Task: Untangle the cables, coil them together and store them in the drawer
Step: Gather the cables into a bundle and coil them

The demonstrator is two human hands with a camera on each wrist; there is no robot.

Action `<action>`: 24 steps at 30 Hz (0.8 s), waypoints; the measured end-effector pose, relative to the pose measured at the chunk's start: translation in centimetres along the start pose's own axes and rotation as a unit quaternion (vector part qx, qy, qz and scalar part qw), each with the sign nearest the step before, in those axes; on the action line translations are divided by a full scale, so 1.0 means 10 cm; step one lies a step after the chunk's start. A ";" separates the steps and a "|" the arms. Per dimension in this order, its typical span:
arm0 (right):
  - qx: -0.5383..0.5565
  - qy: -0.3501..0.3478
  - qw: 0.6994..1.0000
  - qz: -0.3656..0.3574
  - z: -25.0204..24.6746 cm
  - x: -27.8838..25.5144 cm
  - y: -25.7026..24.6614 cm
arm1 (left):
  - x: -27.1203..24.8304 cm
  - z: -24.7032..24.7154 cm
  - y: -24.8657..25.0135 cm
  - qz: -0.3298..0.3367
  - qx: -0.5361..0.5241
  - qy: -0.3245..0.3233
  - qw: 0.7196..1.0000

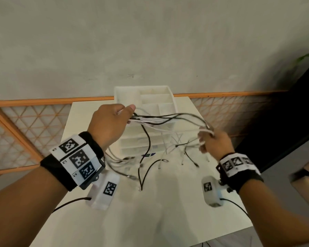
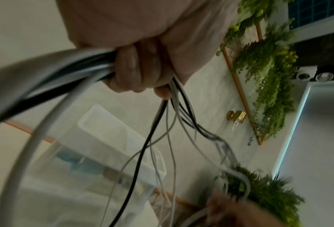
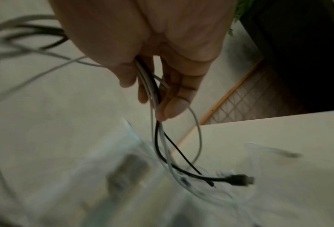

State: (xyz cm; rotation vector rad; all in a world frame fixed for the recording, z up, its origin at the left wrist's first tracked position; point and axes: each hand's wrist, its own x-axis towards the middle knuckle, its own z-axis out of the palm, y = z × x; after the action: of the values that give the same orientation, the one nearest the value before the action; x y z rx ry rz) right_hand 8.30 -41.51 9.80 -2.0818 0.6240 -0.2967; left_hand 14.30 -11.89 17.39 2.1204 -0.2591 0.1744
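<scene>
Both hands up over the table (image 1: 168,211), cables (image 1: 168,120) strung between them

Left hand (image 1: 111,125) at 10 o'clock has its fingers (image 2: 135,69) wrapped tight round the bundle; right hand (image 1: 214,143) at 3 o'clock pinches the other end, loose plugs dangling. Only the head view shows the white drawer unit (image 1: 146,122) behind; right wrist view catches a black plug (image 3: 238,179) close up.
</scene>
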 end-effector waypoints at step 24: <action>0.063 0.076 0.990 -0.096 -0.08 -0.03 0.12 | 0.06 0.03 -0.10 0.019 -0.052 0.058 0.997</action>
State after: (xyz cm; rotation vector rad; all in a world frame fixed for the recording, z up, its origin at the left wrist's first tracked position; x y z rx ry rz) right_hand 7.32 -42.45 9.29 -2.0117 0.4814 -0.5946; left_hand 15.13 -11.67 16.56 1.9946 -0.2349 0.2995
